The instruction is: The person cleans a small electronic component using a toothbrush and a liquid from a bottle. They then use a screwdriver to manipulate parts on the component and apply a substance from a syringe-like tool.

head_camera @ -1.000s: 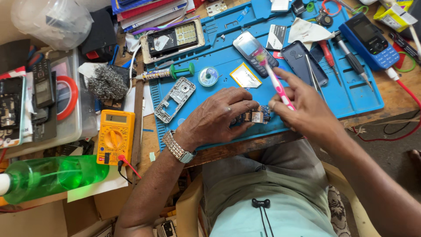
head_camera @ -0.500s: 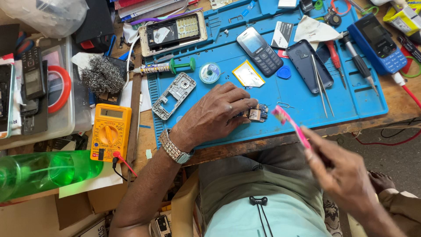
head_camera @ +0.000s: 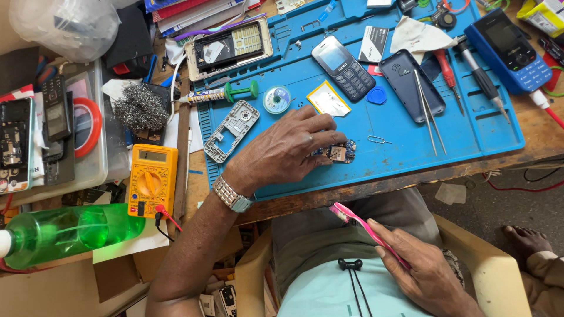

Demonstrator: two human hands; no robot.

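My left hand [head_camera: 288, 149] rests on the blue work mat [head_camera: 388, 152] near its front edge, fingertips pinning a small phone circuit board [head_camera: 338, 152] flat. A metal watch is on that wrist. My right hand [head_camera: 420, 264] is down over my lap, below the table edge, gripping a pink toothbrush [head_camera: 352, 218] whose bristled head points up and left. A grey phone frame [head_camera: 232, 129] lies just left of my left hand. A solder spool [head_camera: 277, 99] and a yellow packet [head_camera: 328, 100] sit just beyond my fingers.
On the mat lie a dark keypad phone [head_camera: 342, 67], a blue back cover [head_camera: 410, 85], tweezers [head_camera: 427, 114], screwdrivers [head_camera: 479, 73] and a blue phone [head_camera: 508, 50]. A yellow multimeter [head_camera: 151, 179], steel wool [head_camera: 140, 105], a green bottle [head_camera: 70, 232] and a tray of phones [head_camera: 94, 170] crowd the left.
My right hand has drawn the pink toothbrush away from the circuit board, off the mat and down to my lap. My left hand has stayed on the board.
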